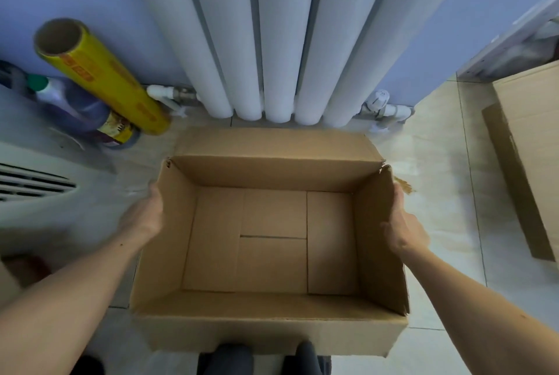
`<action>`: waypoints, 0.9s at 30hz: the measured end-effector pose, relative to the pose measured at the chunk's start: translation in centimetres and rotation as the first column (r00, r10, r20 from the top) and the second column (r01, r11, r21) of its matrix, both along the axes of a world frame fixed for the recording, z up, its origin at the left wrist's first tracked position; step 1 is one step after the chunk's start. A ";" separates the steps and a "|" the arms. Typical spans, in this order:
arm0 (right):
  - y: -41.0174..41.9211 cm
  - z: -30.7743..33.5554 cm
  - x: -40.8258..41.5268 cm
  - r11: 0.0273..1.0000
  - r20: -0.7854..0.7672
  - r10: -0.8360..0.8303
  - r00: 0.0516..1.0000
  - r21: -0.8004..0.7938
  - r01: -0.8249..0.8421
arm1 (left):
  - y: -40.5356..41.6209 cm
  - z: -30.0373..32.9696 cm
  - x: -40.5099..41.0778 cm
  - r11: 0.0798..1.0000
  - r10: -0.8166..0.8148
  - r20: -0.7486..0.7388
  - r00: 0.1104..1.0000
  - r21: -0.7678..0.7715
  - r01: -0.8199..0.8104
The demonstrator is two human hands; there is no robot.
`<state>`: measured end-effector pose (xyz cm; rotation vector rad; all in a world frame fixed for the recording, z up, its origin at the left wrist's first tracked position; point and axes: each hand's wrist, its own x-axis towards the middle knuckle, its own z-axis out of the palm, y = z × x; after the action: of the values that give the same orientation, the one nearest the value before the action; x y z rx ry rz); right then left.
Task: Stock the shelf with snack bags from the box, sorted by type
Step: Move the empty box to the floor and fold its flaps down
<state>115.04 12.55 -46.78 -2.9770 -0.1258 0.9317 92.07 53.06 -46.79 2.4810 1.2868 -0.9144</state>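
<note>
The single head camera is looking steeply down from above, close over the open box (pixel 272 238) on the floor, facing the radiator (pixel 272 41) and wall ahead, both forearms reaching in from the bottom edge.
</note>
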 end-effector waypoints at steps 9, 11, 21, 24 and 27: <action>1.9 -2.6 2.6 0.998 0.069 -0.033 0.997 0.049 0.030 | 1.4 -3.0 4.0 0.996 -0.021 0.074 0.997 0.090 0.014; 2.3 -2.6 3.1 0.997 0.086 -0.042 0.995 0.063 0.037 | 2.0 -3.2 4.6 0.994 -0.026 0.103 0.994 0.110 0.015; 3.5 -2.8 4.7 0.995 0.099 -0.067 0.993 0.085 0.058 | 3.0 -3.9 6.4 0.993 0.001 0.249 0.968 0.117 -0.031; 3.3 -2.6 4.2 0.992 0.084 -0.088 0.993 0.096 0.080 | 2.5 -3.7 5.8 0.995 0.053 0.282 0.958 0.063 -0.074; 3.3 -2.7 3.9 0.988 0.072 -0.118 0.990 0.112 0.109 | 2.5 -3.4 5.2 0.996 0.085 0.280 0.956 0.010 -0.092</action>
<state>118.93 15.82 -49.52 -2.8866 -0.0069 0.7711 97.32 55.51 -50.14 2.4375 1.3039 -0.5076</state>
